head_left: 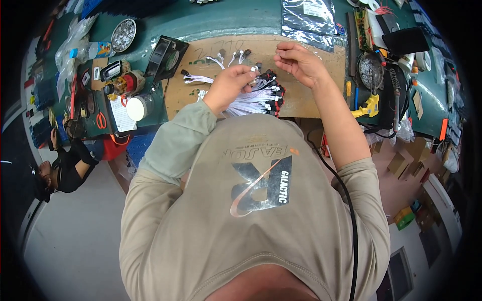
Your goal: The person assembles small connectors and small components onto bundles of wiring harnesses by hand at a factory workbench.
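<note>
My left hand (pixel 231 86) is closed in a pinch on a small white connector (pixel 253 69), just above a pile of cables. White-wired cable harnesses (pixel 251 102) lie bunched below it, their black and red plug ends (pixel 275 95) toward the right. My right hand (pixel 300 61) hovers right of the left one, fingers loosely bent and slightly apart, with nothing visible in them. More cable harnesses lie beyond and left of my left hand: one long white piece (pixel 198 79) and a few short ones (pixel 218 60). All rest on a brown cardboard sheet (pixel 321 103).
Left are a black fan-like frame (pixel 166 57), a white-lidded jar (pixel 136 109), red scissors (pixel 101 121) and a metal bowl (pixel 123 35). Right are a yellow glue gun (pixel 367 107) and a metal dish (pixel 370 70). Plastic bags (pixel 309 22) lie behind. Another person (pixel 70 165) sits at far left.
</note>
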